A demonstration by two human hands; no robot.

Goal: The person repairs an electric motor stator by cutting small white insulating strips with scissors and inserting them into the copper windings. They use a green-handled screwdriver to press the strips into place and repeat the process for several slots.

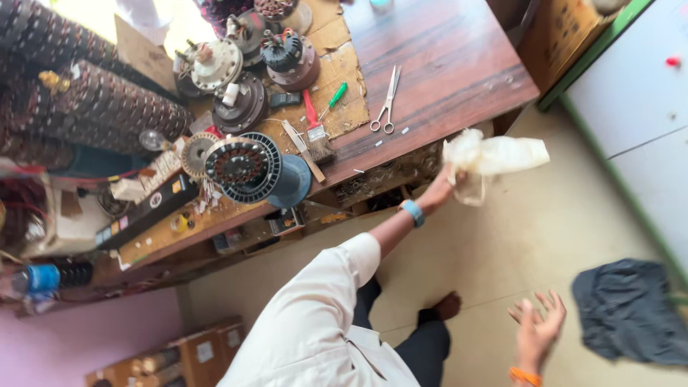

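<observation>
1. The left hand is closed around a crumpled translucent plastic bag, which bulges out past the fingers toward 2 o'clock.
2. The bag is already lifted, held in the air just off the workbench edge; nothing shows it set down or emptied.
3. The right hand hangs open and empty at 5 o'clock, fingers spread.
4. Scissors lie at 11 o'clock, a stator core at 9 o'clock, a dark cloth on the floor.

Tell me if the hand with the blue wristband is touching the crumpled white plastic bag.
Touching. The head view shows the left hand closed on the lower edge of the white plastic bag, which it holds up beside the wooden table.
</observation>
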